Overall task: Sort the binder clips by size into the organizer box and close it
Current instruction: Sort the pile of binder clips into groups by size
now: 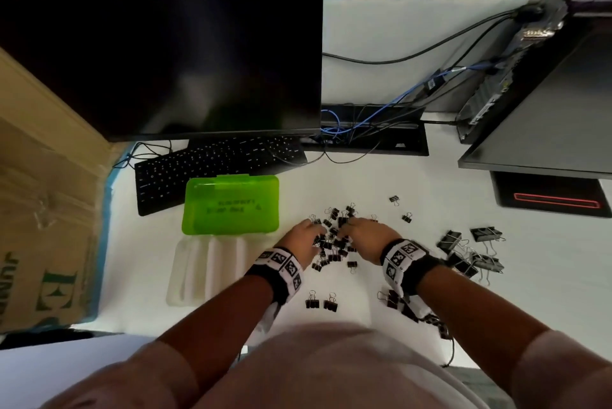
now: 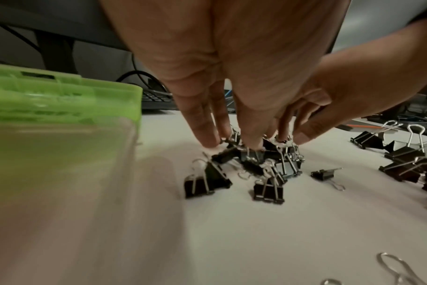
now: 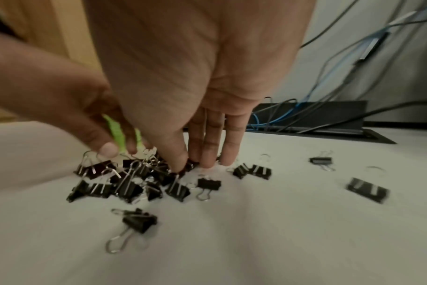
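Observation:
A pile of small black binder clips point(image 1: 331, 244) point(image 2: 256, 165) point(image 3: 124, 183) lies on the white desk point(image 1: 364, 177). Both hands reach down into it with straight fingers. My left hand point(image 1: 314, 231) point(image 2: 232, 142) touches the pile's left side, my right hand point(image 1: 351, 226) point(image 3: 197, 164) its right side. Neither hand lifts a clip. The organizer box stands open to the left, its green lid point(image 1: 231, 203) point(image 2: 61, 100) behind the clear divided tray point(image 1: 205, 273) point(image 2: 49, 173). The tray's compartments look bare. Large clips point(image 1: 470, 253) point(image 2: 402, 160) lie to the right, and mid-sized ones point(image 1: 397, 302) sit under my right wrist.
A black keyboard point(image 1: 215, 163) and a dark monitor point(image 1: 165, 61) stand behind the box. A cardboard carton point(image 1: 39, 210) borders the desk's left edge. Cables point(image 1: 364, 124) and a computer case point(image 1: 546, 94) fill the back right. Two loose clips point(image 1: 321, 302) lie near my body.

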Demonstrator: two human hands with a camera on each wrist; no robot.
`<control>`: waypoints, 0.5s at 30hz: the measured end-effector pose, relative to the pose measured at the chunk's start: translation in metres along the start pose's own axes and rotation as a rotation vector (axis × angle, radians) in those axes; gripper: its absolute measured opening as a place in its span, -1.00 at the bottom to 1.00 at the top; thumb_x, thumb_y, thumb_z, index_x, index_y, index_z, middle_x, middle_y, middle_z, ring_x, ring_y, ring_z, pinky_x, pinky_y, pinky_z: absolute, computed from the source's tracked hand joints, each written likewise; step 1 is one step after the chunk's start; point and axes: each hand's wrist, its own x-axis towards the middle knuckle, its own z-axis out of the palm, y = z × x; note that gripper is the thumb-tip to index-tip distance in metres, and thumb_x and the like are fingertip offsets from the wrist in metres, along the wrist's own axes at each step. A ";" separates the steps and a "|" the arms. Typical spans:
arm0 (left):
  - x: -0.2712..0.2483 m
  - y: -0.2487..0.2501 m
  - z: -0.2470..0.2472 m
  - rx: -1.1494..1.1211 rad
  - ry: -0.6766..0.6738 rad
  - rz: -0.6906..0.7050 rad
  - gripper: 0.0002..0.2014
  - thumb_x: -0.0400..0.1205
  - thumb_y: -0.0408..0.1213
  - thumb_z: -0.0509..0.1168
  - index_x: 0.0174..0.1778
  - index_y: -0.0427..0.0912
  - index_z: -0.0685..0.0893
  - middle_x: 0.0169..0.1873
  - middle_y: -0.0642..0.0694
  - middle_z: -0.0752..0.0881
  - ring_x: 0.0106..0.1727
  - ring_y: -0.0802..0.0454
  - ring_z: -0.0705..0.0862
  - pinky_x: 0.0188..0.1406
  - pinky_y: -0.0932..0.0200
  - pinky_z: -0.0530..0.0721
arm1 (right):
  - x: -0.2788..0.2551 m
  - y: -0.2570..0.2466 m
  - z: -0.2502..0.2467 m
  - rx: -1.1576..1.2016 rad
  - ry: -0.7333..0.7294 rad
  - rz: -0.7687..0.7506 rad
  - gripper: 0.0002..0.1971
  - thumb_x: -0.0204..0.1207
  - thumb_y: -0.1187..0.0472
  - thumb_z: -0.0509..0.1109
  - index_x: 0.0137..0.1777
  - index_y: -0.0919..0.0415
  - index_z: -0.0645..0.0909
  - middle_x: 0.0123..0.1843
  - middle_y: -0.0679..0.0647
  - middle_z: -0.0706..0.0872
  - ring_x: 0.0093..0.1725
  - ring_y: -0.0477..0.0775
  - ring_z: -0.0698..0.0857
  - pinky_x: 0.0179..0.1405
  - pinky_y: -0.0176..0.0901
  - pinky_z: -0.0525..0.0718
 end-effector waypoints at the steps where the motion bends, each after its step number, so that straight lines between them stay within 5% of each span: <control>1: 0.003 0.004 0.001 0.015 0.009 0.021 -0.62 0.57 -0.43 0.30 0.28 -0.05 0.56 0.22 -0.10 0.51 0.21 -0.05 0.57 0.32 0.15 0.49 | 0.004 -0.007 0.003 -0.035 0.003 -0.023 -0.61 0.54 0.43 0.21 0.32 0.11 0.51 0.24 0.11 0.59 0.21 0.19 0.62 0.07 0.01 0.63; 8: 0.010 0.006 0.010 0.169 0.011 0.048 -0.73 0.59 -0.37 0.28 0.20 -0.09 0.60 0.18 -0.12 0.51 0.18 -0.11 0.57 0.14 -0.07 0.63 | 0.012 -0.012 0.015 -0.153 0.135 -0.011 -0.83 0.53 0.36 0.25 0.10 0.26 0.56 0.09 0.19 0.60 0.06 0.24 0.62 -0.18 -0.01 0.55; 15: 0.009 0.012 -0.006 0.122 0.018 0.057 -0.80 0.58 -0.35 0.17 0.04 -0.03 0.61 0.07 -0.01 0.69 0.05 -0.07 0.66 -0.01 0.08 0.64 | 0.011 -0.016 0.015 -0.049 0.176 -0.019 -0.81 0.53 0.38 0.21 0.12 0.21 0.44 0.04 0.19 0.71 -0.02 0.22 0.66 -0.15 -0.09 0.42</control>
